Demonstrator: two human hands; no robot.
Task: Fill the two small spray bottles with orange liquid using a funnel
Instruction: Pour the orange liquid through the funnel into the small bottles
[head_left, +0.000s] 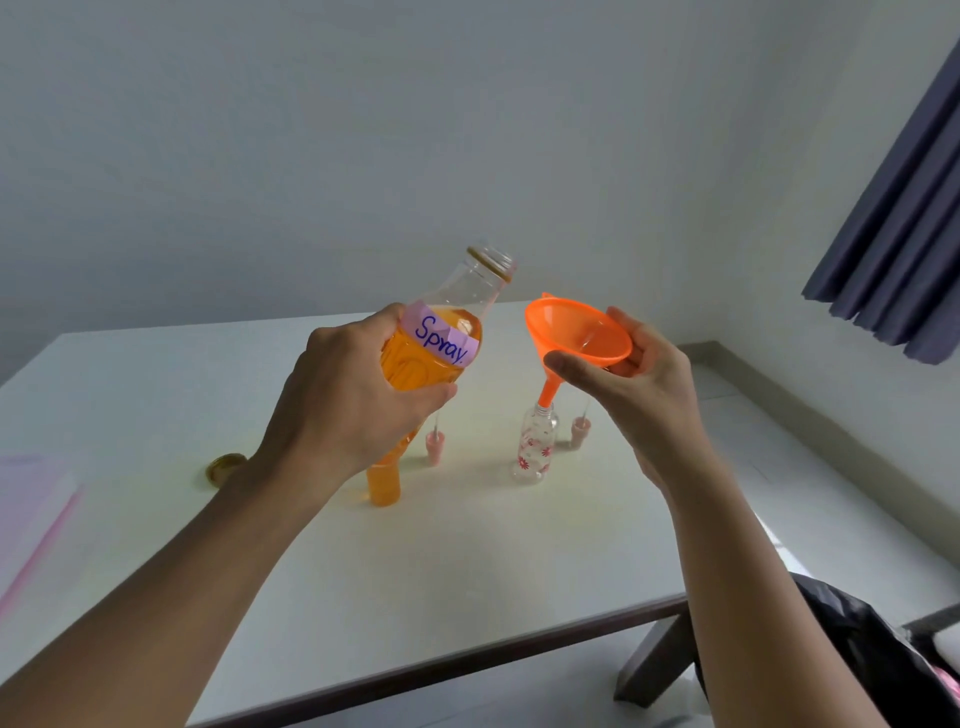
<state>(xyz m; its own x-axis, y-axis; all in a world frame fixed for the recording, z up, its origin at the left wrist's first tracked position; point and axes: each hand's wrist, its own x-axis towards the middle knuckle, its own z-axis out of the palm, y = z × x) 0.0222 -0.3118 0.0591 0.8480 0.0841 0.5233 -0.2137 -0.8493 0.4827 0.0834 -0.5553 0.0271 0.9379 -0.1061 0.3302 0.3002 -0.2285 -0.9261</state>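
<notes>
Right hand pinches the orange funnel by the bowl, thumb on the near rim, fingers behind; spout sits at the neck of the empty flowered spray bottle directly below the hand. Left hand is wrapped around the big "Spray" bottle, uncapped, tilted mouth toward the funnel, no liquid flowing yet. Filled spray bottle stands under the left hand. Two pink pump heads lie beyond the bottles, gold cap left of the left wrist, all on the desk. Best approach: level the funnel, seat spout fully, bring mouth over bowl centre, pour thin, stop early; small bottle looks tippy.
</notes>
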